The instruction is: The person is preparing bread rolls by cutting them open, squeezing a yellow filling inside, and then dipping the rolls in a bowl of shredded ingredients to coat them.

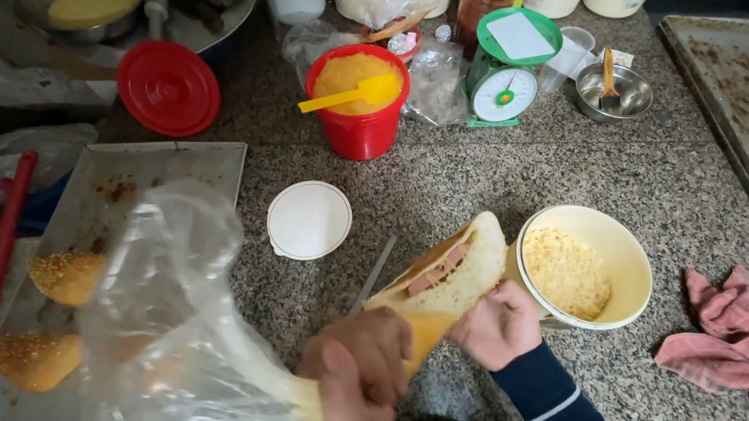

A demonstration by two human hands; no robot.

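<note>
Right at the near edge of the granite counter (440,174), the left hand (360,367) is closed on the neck of a clear plastic bag (173,329), which billows out to the left over a metal tray (166,161). The right hand (499,325) grips the lower end of a split bread roll (457,274) with pink sausage slices inside; the roll points up and away, just beside a cream bowl of crumbs (620,242). I think the step goes well if the bag mouth is kept wide and the roll stays level, so the filling does not slip out. Two seeded rolls (66,279) lie on the tray at its left side. Further in, a round white lid (309,219) lies flat. Behind it stands a red bucket (361,127) of yellow paste with a yellow spatula, a round red lid (168,87) to the left, and a green kitchen scale (507,70) to the right. A pink cloth (721,347) lies at the right edge.
</note>
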